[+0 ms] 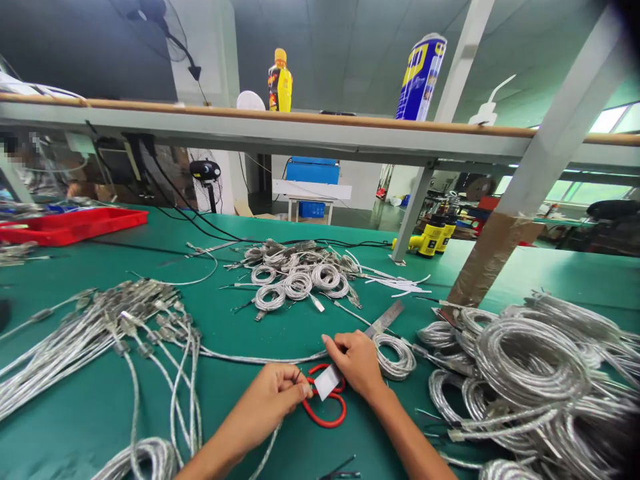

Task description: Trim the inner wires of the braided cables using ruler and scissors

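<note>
My left hand [280, 395] is closed in a pinch on the end of a braided cable [269, 448], whose thin dark wires poke out at the fingertips. My right hand [356, 360] is curled over a steel ruler [386, 319], which slants away beyond the knuckles. Its bright near end appears to come out between my hands. Under that end lies a pair of scissors with red handles [327, 421]; the blades are hidden. Beside my right hand sits a small coil of silvery cable [397, 357]. Another cable [260, 360] runs leftward behind my left hand.
Large cable coils [530, 353] crowd the right. Straight cables with connectors [135, 320] cover the left, and small coils [299, 285] are heaped mid-bench. A red tray [75, 227], white strips [400, 285], a yellow tool [430, 239] and a shelf post [485, 267] stand farther back.
</note>
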